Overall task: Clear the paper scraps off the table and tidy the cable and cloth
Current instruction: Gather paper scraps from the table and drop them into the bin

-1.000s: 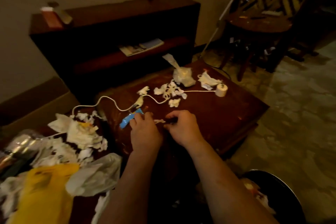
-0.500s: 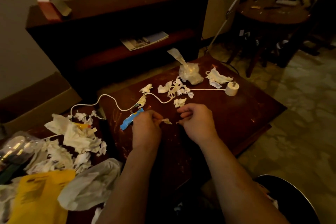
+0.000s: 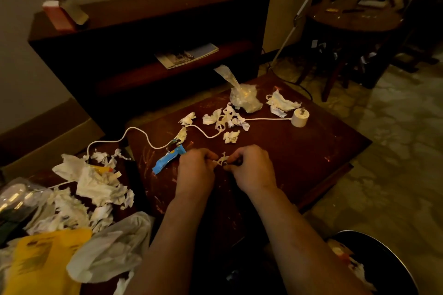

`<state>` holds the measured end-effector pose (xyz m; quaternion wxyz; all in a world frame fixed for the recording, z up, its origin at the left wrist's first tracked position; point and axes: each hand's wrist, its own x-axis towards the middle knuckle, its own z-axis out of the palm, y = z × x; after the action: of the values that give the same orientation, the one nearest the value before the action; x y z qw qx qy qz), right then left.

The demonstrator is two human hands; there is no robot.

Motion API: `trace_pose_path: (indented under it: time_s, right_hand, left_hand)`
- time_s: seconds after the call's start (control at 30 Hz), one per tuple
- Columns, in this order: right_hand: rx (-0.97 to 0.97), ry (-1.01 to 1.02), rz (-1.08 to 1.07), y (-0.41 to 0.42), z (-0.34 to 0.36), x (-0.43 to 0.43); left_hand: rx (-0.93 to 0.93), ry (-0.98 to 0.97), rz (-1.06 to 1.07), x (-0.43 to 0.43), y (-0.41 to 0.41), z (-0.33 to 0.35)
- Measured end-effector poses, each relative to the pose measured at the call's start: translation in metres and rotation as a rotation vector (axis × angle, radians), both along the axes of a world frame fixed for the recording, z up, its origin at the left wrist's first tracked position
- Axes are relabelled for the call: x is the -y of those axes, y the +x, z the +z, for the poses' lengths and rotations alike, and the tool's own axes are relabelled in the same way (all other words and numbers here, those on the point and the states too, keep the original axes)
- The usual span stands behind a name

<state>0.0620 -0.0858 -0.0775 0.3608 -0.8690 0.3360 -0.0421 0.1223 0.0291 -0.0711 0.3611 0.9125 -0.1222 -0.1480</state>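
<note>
Both hands meet over the dark wooden table (image 3: 299, 158). My left hand (image 3: 195, 170) and my right hand (image 3: 251, 167) pinch a small paper scrap (image 3: 221, 159) between their fingertips, just above the tabletop. More crumpled scraps (image 3: 226, 120) lie further back. A white cable (image 3: 143, 136) snakes from the left across the table to a white plug (image 3: 299, 118). A blue wrapper (image 3: 167, 159) lies beside my left hand. No cloth is plainly identifiable.
A crumpled clear plastic bag (image 3: 244, 99) stands at the table's far side. A heap of paper and plastic bags (image 3: 79, 199) covers the surface at left. A dark bin (image 3: 374, 263) sits low right. A dark shelf unit (image 3: 148, 38) stands behind.
Both hands have lifted slightly off the tabletop and now hold the small scrap between them; the camera has drifted so the table sits further right.
</note>
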Motion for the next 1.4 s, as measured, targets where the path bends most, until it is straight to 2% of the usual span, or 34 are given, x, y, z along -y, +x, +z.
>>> trace_pose_path:
  time_s: [0.2,0.43,0.67,0.93,1.07,1.2,1.3,1.4]
  right_hand:
    - [-0.016,-0.055,0.002,0.002,-0.004,-0.004]
    - [0.045,-0.039,0.038,-0.001,0.002,-0.001]
    - [-0.020,-0.031,0.058,-0.006,0.007,-0.001]
    - [-0.034,0.115,0.121,-0.055,0.029,0.045]
    - [-0.135,0.116,0.039,-0.120,0.038,0.103]
    - [-0.377,0.131,0.009,-0.208,0.033,0.154]
    - [-0.596,0.121,-0.077,-0.262,0.012,0.186]
    - [-0.808,0.164,-0.027,-0.288,-0.004,0.197]
  left_hand:
    - [-0.014,0.054,-0.034,0.006,-0.003,0.002]
    - [-0.147,0.145,-0.079,0.013,0.005,0.005]
    - [0.057,0.006,-0.056,0.008,-0.014,0.004]
    - [0.031,-0.123,-0.173,0.037,-0.050,0.021]
    - [-0.047,-0.216,-0.389,0.086,-0.097,0.030]
    - [-0.031,-0.209,-0.655,0.151,-0.164,0.013]
    - [-0.041,-0.135,-0.826,0.197,-0.217,-0.009]
    - [-0.077,-0.022,-1.009,0.223,-0.259,-0.019]
